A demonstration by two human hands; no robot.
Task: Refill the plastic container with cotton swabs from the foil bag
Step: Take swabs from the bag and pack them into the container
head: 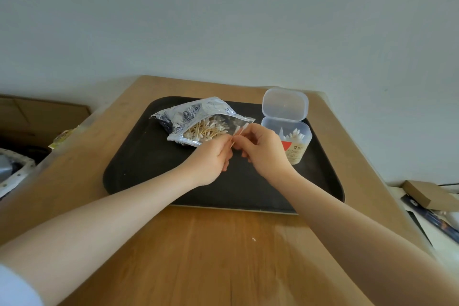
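Observation:
A silver foil bag (191, 117) lies on its side on the black tray (149, 156), its clear window showing many wooden cotton swabs (206, 129). To its right stands a clear plastic container (295, 141) with its hinged lid (285, 104) flipped up and several white swab tips inside. My left hand (213, 156) and my right hand (263, 149) meet just in front of the bag's open end. Both pinch a small bunch of swabs (238, 131) between thumb and fingers.
The tray sits on a wooden table (198, 256) against a pale wall. Cardboard boxes and clutter lie off the table's left edge (44, 117). A small brown box (427, 194) and papers lie beyond the right edge.

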